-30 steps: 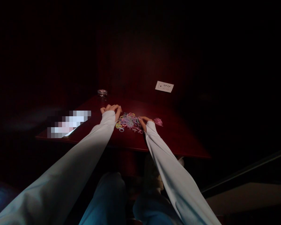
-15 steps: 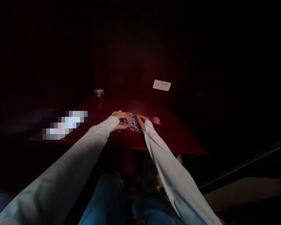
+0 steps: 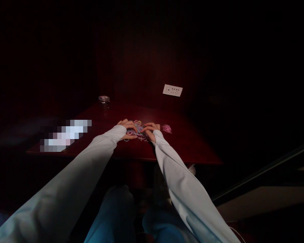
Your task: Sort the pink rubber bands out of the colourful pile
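Observation:
A loose pile of small multicoloured bands (image 3: 139, 128) lies on the dark red table (image 3: 131, 152) between my hands. My left hand (image 3: 128, 126) rests at the pile's left side, its fingers curved and apart, with the thumb low by the near edge of the pile. At the right side, my right hand (image 3: 151, 129) touches the bands with its fingers spread over them. Nothing is clearly gripped in either hand. Just right of my right hand sits a smaller heap of pink bands (image 3: 167, 128).
A clear lidded jar (image 3: 104, 100) stands at the table's back left. Near the left edge lies a bright pixelated object (image 3: 68, 135). A white socket plate (image 3: 172, 90) is on the dark wall behind. My knees are below the table's front edge.
My right hand's fingers have reached further left over the pile and spread apart. The whole view has shifted slightly, so the table and jar appear a little further left.

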The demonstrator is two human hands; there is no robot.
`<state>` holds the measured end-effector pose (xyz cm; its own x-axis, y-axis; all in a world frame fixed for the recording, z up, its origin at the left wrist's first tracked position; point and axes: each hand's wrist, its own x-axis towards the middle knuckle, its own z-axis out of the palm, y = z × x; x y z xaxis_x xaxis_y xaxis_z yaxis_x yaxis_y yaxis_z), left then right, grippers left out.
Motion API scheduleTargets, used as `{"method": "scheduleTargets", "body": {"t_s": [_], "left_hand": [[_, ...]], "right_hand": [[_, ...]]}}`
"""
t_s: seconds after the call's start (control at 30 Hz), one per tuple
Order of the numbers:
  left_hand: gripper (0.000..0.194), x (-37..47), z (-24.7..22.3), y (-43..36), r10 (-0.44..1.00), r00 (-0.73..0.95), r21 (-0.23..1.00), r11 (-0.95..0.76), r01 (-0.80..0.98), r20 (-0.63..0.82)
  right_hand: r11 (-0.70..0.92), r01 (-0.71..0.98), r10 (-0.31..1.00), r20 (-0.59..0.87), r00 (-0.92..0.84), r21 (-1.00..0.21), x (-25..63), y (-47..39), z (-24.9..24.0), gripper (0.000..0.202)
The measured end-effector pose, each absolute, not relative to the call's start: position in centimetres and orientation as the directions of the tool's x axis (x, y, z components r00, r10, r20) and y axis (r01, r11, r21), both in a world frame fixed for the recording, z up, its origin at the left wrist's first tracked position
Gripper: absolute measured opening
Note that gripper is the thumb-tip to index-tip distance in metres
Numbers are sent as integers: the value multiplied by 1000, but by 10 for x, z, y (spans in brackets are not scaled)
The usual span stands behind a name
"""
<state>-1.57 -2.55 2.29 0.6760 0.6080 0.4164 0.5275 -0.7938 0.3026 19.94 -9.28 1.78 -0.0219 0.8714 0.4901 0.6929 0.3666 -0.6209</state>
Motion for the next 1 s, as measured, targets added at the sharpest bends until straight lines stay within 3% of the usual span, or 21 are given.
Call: {"method": "scheduleTargets", "body": {"t_s": [0.2, 0.7, 1.0], "left_hand": [[26, -17, 19, -19, 577, 678, 317, -816, 482, 455], [30, -14, 7, 2, 497, 622, 395, -866, 307, 606], [35, -9, 8, -7, 565, 525, 551, -809, 203, 637]], "right_hand": [[274, 741, 889, 455, 48, -614, 200, -90, 15, 18], [317, 717, 873, 487, 35, -620, 197, -90, 12, 19], [407, 747, 831, 553, -63, -526, 198, -97, 19, 19]]}}
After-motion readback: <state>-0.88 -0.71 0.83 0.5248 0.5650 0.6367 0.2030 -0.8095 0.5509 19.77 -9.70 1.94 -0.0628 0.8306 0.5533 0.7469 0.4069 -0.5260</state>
